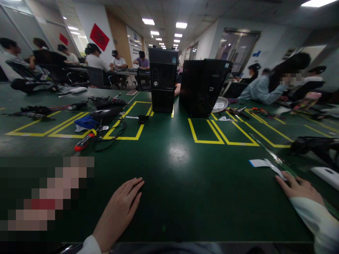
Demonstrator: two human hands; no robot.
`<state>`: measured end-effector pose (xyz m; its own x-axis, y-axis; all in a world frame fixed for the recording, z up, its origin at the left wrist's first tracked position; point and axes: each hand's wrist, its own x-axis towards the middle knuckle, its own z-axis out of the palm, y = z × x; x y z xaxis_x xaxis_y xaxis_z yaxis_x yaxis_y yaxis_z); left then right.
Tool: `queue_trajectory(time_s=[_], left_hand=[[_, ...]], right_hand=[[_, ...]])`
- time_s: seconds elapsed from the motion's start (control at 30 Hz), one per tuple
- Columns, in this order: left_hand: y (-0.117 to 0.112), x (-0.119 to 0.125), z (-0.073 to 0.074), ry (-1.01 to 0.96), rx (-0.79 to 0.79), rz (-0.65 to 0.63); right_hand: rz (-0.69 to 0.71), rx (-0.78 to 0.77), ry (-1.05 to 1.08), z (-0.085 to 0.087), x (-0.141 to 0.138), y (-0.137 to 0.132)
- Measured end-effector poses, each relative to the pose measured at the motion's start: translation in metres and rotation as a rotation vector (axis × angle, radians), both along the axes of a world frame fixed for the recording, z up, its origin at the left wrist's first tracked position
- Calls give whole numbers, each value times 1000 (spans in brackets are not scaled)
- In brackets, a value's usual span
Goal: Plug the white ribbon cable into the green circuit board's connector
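My left hand lies palm down on the green tabletop, fingers stretched out and holding nothing. At the right, my right hand has its thumb and fingers on the near end of a long, narrow circuit board strip. A white flat ribbon cable with a blue end runs from the strip to between the thumb and index finger. The fingers partly hide where the cable meets the strip. Just past this hand is a white object with a dark oval mark.
Two black computer towers stand at the middle back. A red-and-black screwdriver, a blue-capped item and black cables lie at left. A blurred, pixelated area covers the lower left. Other people sit at tables behind, one person at right.
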<state>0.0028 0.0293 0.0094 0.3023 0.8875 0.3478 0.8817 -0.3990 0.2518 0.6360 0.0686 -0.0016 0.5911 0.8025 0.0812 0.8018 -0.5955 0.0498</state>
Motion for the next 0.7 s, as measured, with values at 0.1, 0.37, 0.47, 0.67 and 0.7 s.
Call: queue_trajectory(time_s=[0.1,0.37,0.47,0.67,0.7], left_hand=[[0,0,0,-1,-10,8],[-1,1,2,1,-19,3],[-1,1,1,0,-19,6],[0,-1,-1,5,-14,0],[0,-1,-1,1,-7,0]], right_hand=[[-77,-14,48,3,-3,1],[-29,54,49,8,-12,-1],[28,125,-24,9,-16,-6],[195,136,-6,5,-24,-9],[221,140,45,4,-26,-8]])
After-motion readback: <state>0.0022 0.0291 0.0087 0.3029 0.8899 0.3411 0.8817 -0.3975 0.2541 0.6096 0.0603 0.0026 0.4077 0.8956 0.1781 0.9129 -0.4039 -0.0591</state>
